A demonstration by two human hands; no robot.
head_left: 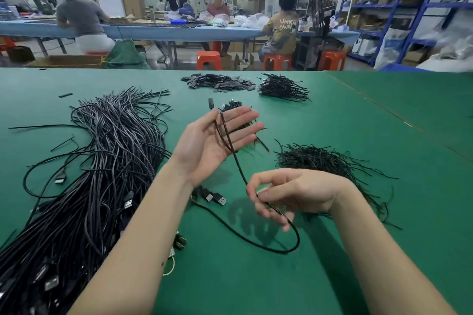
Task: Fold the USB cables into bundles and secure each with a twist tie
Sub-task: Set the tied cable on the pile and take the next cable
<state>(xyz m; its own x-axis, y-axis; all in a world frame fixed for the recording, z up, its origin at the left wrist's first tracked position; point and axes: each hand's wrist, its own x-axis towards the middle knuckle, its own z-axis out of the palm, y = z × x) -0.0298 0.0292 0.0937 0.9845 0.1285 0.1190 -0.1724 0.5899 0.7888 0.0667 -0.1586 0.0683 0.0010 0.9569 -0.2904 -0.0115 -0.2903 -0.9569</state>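
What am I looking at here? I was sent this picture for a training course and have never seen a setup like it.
There is no machine: this is one picture from a camera worn on a worker's head, looking forward and down at their own bare arms over a green table. The left hand is raised, palm up and fingers straight, with a black cable looped over them. The right hand pinches the same cable lower down; the rest curves onto the table. To the left lies a big heap of cables with plugs. To the right is a pile of thin black ties. Farther back are another pile of short wires and a pile of small flat black pieces. Other people work at a long table behind.
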